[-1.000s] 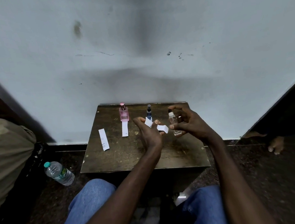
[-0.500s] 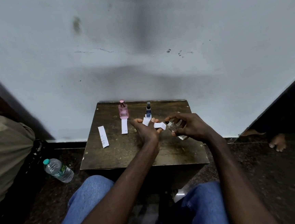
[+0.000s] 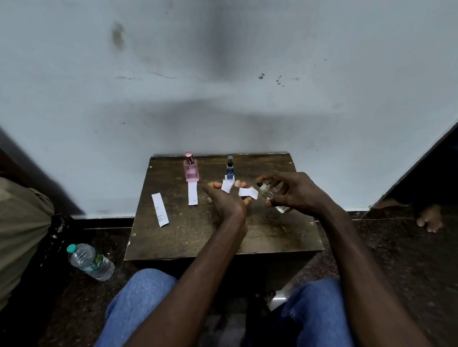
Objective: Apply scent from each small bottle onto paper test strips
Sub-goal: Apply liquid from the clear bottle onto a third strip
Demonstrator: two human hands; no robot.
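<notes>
Since a second ago our right hand [image 3: 299,195] has tipped the clear bottle [image 3: 271,197] (upright then), fingers curled round it. It slants, cap up-left toward the paper strip [image 3: 249,192], which our left hand [image 3: 229,201] pinches lying left-right above the table [image 3: 200,236].

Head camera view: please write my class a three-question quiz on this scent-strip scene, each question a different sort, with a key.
1. True or false: the right hand grips the pink bottle.
2. Fill in: ___ scent bottles stand on the table.
3. Where does the water bottle lie? A: on the table. B: on the floor. C: on the person's lap.
Key: 1 false, it grips the clear bottle. 2 two, the pink bottle and the blue bottle. 3 B.
</notes>
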